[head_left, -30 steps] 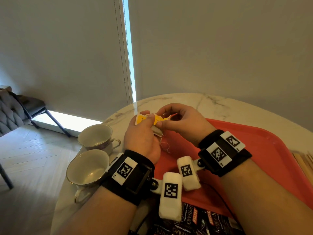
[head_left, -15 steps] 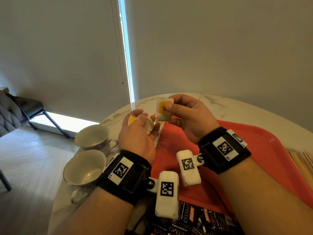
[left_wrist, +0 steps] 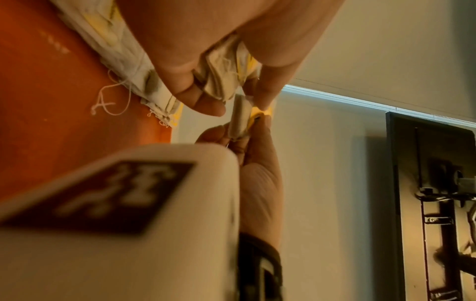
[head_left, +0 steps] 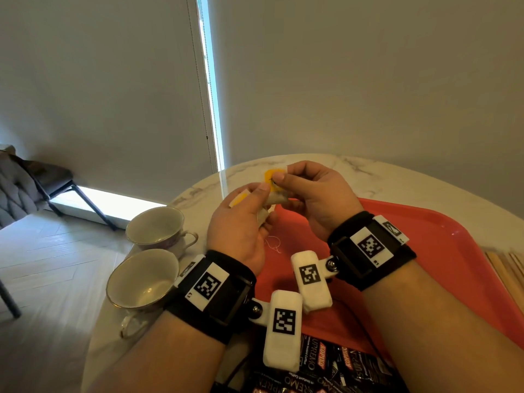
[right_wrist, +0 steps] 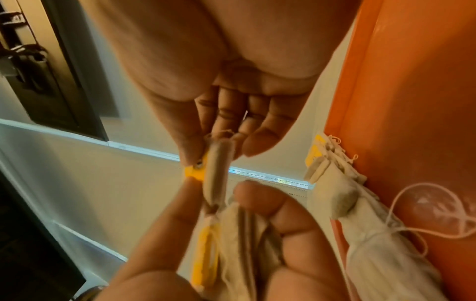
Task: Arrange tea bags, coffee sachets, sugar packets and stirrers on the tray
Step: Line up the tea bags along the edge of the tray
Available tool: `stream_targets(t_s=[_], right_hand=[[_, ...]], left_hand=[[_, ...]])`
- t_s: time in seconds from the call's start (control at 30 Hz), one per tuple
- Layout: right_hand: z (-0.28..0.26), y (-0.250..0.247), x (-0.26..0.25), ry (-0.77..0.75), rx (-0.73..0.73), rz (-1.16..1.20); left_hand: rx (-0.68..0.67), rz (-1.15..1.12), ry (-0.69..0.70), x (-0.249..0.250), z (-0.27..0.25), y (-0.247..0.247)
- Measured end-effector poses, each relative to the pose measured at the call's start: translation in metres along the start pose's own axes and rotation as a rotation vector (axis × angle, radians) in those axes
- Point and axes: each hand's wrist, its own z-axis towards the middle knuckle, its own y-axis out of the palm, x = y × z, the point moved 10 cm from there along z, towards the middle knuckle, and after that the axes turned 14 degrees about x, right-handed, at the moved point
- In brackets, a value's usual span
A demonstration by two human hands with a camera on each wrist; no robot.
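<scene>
My left hand (head_left: 255, 199) grips a small bundle of tea bags (left_wrist: 221, 81) above the far left corner of the red tray (head_left: 425, 236). My right hand (head_left: 276, 177) pinches a single tea bag with a yellow tag (head_left: 271, 180) between thumb and fingers, just above the bundle. In the right wrist view that single tea bag (right_wrist: 219, 173) stands on edge, its lower end touching the left hand's bundle (right_wrist: 239, 244). More tea bags (right_wrist: 360, 213) with loose strings lie in a row against the tray's rim (right_wrist: 412, 101).
Black coffee sachets (head_left: 326, 370) lie at the near edge below my wrists. Wooden stirrers (head_left: 507, 268) lie right of the tray. Two empty cups (head_left: 154, 226) (head_left: 140, 279) stand on the marble table (head_left: 382, 177) to the left, near its edge.
The right hand pulled one tea bag out of the left hand's bundle and raised it. It now holds that bag a little farther out, close above the left thumb.
</scene>
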Motion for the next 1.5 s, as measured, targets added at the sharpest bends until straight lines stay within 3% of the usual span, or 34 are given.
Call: stream_targets(t_s=[0.17, 0.3, 0.43, 0.67, 1.1, 1.37, 1.5], right_hand=[[-0.002, 0.009, 0.006, 0.079, -0.103, -0.079], [0.004, -0.003, -0.002, 0.056, 0.015, -0.121], [0.016, -0.024, 0.025, 0.248, 0.177, -0.026], [0.013, -0.019, 0.069, 0.383, 0.155, -0.260], [0.012, -0.008, 0.082, 0.432, 0.140, -0.415], [0.008, -0.017, 0.079, 0.452, 0.211, -0.320], [0.004, -0.017, 0.071, 0.441, 0.199, -0.255]], left_hand=[[0.042, 0.024, 0.035, 0.007, 0.004, -0.006], [0.124, 0.042, 0.090, 0.015, 0.009, -0.015], [0.197, 0.061, 0.149, 0.024, 0.011, -0.024], [0.221, 0.048, 0.174, 0.029, 0.009, -0.025], [0.206, 0.032, 0.142, 0.026, 0.015, -0.025], [0.218, -0.018, 0.109, 0.023, 0.016, -0.025], [0.175, -0.090, 0.000, 0.013, 0.014, -0.021]])
